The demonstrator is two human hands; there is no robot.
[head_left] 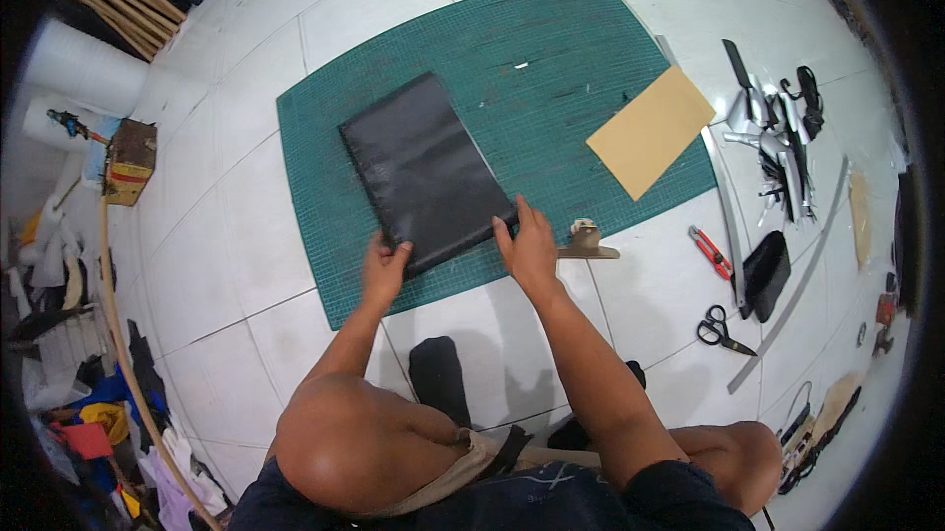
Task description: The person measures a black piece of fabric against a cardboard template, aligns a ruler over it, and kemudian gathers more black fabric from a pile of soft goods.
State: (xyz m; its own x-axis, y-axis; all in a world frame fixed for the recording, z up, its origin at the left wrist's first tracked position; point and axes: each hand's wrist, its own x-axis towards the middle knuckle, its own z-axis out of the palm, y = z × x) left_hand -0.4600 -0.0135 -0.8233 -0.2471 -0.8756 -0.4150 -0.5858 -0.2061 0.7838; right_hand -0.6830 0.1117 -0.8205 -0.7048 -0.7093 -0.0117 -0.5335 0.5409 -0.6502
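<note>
A black rectangular piece of smooth, leather-like sheet material (425,167) lies on the green cutting mat (551,29), turned slightly to the left. It looks folded or layered. At its near left corner my left hand (385,268) grips the edge, thumb on top. My right hand (530,244) pinches the near right corner, also with the thumb above; the fingertips beneath are hidden. A tan rectangular card (652,131) rests on the mat's right side, partly over its edge. Just right of my right hand, a metal bulldog clip (588,240) sits at the mat's near edge.
On the tiled floor at right lie a red utility knife (711,252), black scissors (724,330), a long metal ruler (795,270), a black scrap (766,276) and a pile of black and silver offcuts (778,137). At left stand a box (130,163) and cluttered scraps (98,433).
</note>
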